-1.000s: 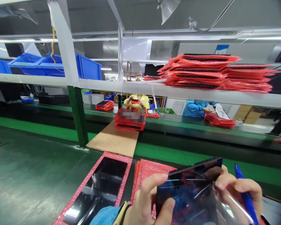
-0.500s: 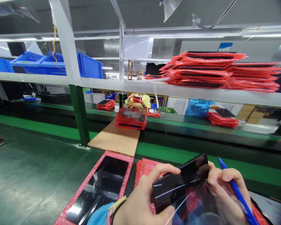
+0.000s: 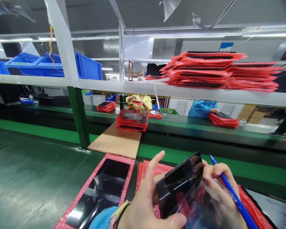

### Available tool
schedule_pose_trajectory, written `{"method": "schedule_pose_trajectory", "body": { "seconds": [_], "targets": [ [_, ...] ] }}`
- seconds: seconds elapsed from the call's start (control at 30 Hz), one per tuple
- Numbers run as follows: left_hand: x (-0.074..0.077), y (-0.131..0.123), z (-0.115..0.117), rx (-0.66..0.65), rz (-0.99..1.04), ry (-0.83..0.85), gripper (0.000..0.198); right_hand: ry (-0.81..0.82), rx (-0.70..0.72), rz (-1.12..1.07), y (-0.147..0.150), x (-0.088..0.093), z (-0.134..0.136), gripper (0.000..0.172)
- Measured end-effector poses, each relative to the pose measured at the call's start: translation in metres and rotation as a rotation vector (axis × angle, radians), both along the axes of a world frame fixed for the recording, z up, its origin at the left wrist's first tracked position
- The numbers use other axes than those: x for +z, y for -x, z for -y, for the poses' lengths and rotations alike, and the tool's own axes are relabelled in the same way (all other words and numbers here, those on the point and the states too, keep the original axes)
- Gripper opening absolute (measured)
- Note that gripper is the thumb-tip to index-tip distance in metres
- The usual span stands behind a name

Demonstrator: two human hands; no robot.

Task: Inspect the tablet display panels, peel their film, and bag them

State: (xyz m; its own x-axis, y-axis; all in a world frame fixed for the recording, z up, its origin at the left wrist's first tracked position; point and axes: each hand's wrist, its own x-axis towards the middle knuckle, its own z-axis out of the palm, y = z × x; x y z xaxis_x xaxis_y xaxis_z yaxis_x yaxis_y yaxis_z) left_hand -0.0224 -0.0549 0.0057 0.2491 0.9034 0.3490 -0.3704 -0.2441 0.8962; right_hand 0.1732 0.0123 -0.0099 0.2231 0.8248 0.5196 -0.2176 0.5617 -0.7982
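Head view: both my hands on a glossy black panel [image 3: 178, 184], low and in front of me.

My left hand [image 3: 145, 203] clamps its near edge, thumb underneath, index finger lifted straight. My right hand [image 3: 219, 190] pinches the far corner with a blue pen [image 3: 231, 192] tucked between the fingers. Another black panel on red bubble wrap [image 3: 102, 187] lies just left on the green bench [image 3: 26, 178].

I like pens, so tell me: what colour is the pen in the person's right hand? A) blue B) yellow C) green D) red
A: the pen held in the right hand is blue, slanting beside the black panel that both hands hold.
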Motion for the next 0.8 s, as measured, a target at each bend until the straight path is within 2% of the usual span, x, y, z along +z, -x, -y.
{"method": "schedule_pose_trajectory", "body": {
  "seconds": [0.1,0.3,0.43,0.67,0.8],
  "targets": [
    [0.0,-0.001,0.0,0.017,0.023,-0.001,0.108,-0.008,-0.008,-0.011,0.0,0.0,-0.001,0.036],
    [-0.011,0.0,-0.009,-0.084,0.131,-0.12,0.105,0.026,0.02,-0.001,0.0,0.001,0.001,0.032],
    [-0.012,-0.004,-0.01,-0.027,0.224,-0.119,0.099,0.109,0.037,-0.012,-0.001,-0.002,0.001,0.03],
    [-0.013,-0.005,-0.012,-0.045,0.251,-0.277,0.091,0.165,0.053,-0.041,0.002,0.005,0.003,0.032],
    [-0.008,0.001,-0.012,-0.108,0.183,-0.286,0.075,0.177,0.028,-0.054,0.001,0.007,0.0,0.031]
  ]
}}
